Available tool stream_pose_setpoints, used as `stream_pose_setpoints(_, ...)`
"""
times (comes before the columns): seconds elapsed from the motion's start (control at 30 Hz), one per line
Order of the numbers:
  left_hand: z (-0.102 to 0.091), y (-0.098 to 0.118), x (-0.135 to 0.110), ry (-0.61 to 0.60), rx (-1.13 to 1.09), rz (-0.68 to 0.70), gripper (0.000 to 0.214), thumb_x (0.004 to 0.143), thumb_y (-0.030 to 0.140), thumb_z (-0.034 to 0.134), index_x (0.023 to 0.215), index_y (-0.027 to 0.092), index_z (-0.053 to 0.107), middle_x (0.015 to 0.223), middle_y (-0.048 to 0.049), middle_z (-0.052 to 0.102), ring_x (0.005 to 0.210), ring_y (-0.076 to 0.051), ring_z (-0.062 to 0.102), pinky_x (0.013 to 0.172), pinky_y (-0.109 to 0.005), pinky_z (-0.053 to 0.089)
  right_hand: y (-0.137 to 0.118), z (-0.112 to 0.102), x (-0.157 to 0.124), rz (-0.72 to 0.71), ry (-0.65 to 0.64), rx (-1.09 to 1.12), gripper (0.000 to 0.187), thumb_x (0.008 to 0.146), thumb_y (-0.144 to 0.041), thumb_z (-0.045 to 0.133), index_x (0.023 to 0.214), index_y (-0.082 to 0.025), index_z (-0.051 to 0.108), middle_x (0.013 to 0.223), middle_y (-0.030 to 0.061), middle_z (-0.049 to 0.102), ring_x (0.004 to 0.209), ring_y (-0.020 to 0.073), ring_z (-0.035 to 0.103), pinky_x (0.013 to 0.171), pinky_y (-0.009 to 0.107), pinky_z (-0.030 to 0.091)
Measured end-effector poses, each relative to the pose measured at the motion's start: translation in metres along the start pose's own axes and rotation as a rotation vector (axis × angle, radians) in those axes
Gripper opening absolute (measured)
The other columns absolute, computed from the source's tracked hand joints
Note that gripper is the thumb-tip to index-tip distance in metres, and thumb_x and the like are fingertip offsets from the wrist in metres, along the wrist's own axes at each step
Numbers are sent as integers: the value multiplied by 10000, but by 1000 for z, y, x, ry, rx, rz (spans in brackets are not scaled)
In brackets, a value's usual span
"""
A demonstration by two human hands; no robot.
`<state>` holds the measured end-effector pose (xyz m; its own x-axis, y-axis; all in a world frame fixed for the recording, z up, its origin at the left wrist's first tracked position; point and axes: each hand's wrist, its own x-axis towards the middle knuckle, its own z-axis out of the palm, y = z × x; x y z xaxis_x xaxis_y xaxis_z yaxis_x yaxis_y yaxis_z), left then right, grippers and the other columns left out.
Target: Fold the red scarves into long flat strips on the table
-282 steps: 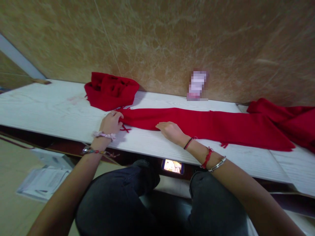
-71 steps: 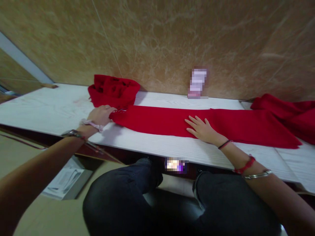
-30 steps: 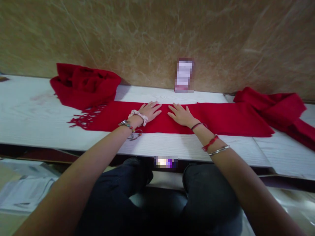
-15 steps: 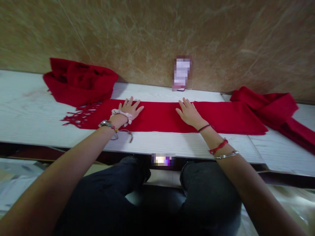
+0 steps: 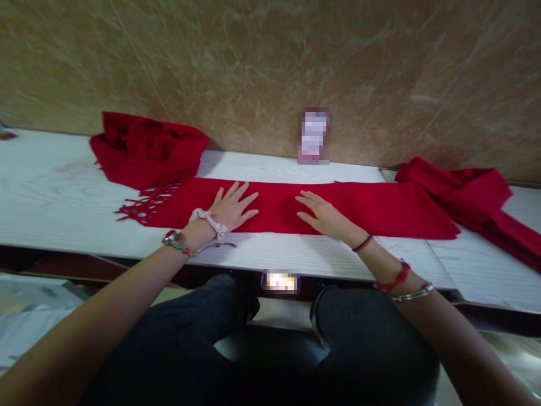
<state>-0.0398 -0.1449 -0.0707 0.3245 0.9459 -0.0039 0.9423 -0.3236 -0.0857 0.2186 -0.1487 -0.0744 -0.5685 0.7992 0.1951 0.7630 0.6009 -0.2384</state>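
A red scarf [image 5: 274, 208] lies flat in a long strip across the white bench top, its knotted fringe at the left end. My left hand [image 5: 234, 207] rests on its left half with the fingers spread. On the cloth right of the middle lies my right hand [image 5: 323, 214], fingers stretched out and pointing left. Neither hand grips anything. Under the palms the cloth is hidden.
A bunched red cloth [image 5: 152, 149] sits behind the fringe. Another twisted red length [image 5: 460, 192] runs off to the right. A blurred phone [image 5: 313, 135] leans against the brown marbled wall [image 5: 236, 73]. Another lit screen [image 5: 281, 281] shows below the white bench top's [image 5: 63, 186] front edge.
My left hand has slid a little right with its fingers spreading wider. The right hand has turned so its fingers point more to the left. The camera view has shifted slightly.
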Motion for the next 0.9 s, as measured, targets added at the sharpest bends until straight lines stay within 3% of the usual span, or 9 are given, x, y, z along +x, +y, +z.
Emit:
stream_pose_setpoints(0.1, -1, 3, -12, -131, -42, 152, 522, 887, 482, 295, 1378, 319, 231, 1479, -34, 98, 1340, -294, 69, 1018, -541, 154, -1, 0, -10, -47, -69, -37, 495, 886, -389, 366, 1324, -161, 384, 1404, 123, 329, 1306, 242, 248, 1039, 475, 252)
stream_pose_setpoints(0.2, -3, 0, -18, -216, -62, 164, 526, 890, 485, 282, 1385, 334, 187, 1478, -26, 98, 1339, -293, 76, 1022, -535, 139, -4, 2, -16, -74, -137, -100, 492, 895, -396, 347, 1332, -171, 375, 1413, 119, 311, 1304, 268, 245, 1034, 508, 233)
stream_pose_setpoints(0.33, -14, 2, -19, -225, 4, 173, 580, 859, 516, 357, 1383, 303, 225, 1473, -52, 115, 1336, -309, 74, 1021, -528, 147, -8, -1, -11, -94, -122, -98, 485, 877, -378, 403, 1301, -144, 421, 1393, 132, 345, 1287, 262, 285, 1039, 476, 250)
stream_pose_setpoints(0.5, -25, 25, -18, -186, 46, 379, 542, 864, 486, 382, 1363, 301, 281, 1453, -34, 212, 1327, -234, 166, 1041, -424, 188, -13, -4, 0, -190, -166, -35, 460, 864, -332, 436, 1291, -161, 435, 1367, 106, 394, 1278, 213, 313, 1043, 415, 285)
stream_pose_setpoints(0.67, -17, 31, -17, -300, -26, 261, 626, 836, 586, 342, 1387, 330, 190, 1476, -46, 96, 1334, -327, 62, 1008, -550, 150, -3, -5, -2, -162, -205, -30, 482, 877, -364, 400, 1307, -148, 411, 1370, 112, 388, 1280, 208, 310, 1044, 409, 287)
stream_pose_setpoints(0.9, -10, 25, -19, -281, -121, 269, 617, 841, 592, 309, 1388, 346, 164, 1479, -51, 52, 1332, -344, 24, 996, -591, 96, 13, 1, -22, -77, -134, -121, 452, 909, -313, 311, 1331, -162, 369, 1407, 118, 324, 1312, 241, 232, 1033, 495, 251)
